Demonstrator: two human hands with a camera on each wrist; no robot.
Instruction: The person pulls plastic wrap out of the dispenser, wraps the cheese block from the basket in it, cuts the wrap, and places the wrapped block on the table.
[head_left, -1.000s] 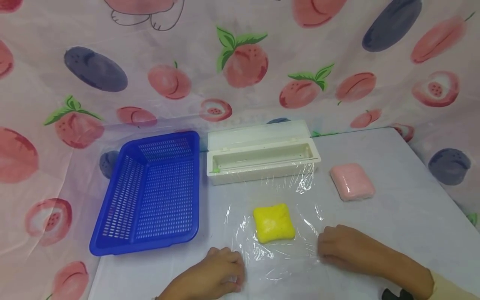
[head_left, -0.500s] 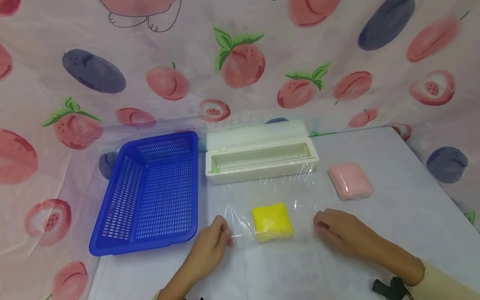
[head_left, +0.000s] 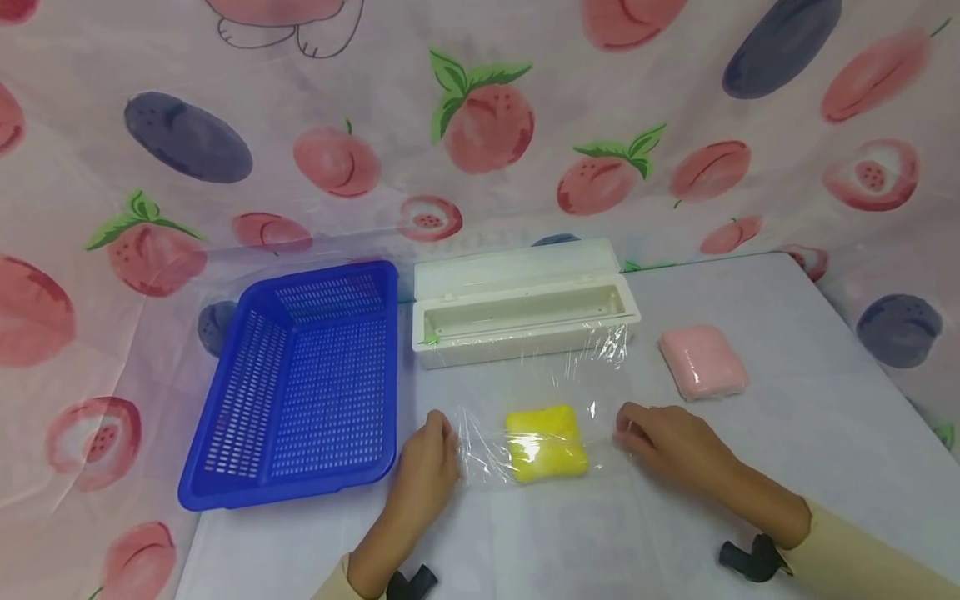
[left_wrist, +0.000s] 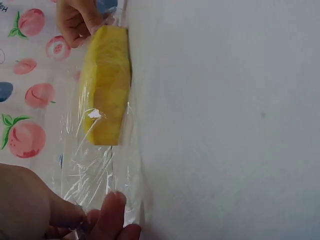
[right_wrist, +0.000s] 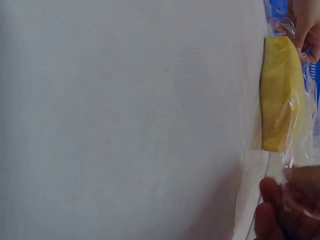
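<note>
A yellow square block (head_left: 546, 458), soft-looking with rounded corners, lies on the white table with clear cling film (head_left: 483, 454) folded over it. My left hand (head_left: 426, 471) pinches the film at the block's left side; in the left wrist view, the film bunches between thumb and fingers (left_wrist: 114, 207). On the other side, my right hand (head_left: 681, 446) pinches the film's right edge with thumb and fingertips. The film stretches back to the white dispenser box (head_left: 487, 354), whose lid stands raised. Neither hand touches the block.
A blue plastic basket (head_left: 396, 375) stands at the left. A pink block (head_left: 703, 362) wrapped in film lies to the right. Behind the table hangs a fruit-printed cloth (head_left: 517, 208).
Both hands lifted the film's near edge from the table and brought it back over the yellow block. The left hand moved away from me; the right hand moved slightly away and inward.
</note>
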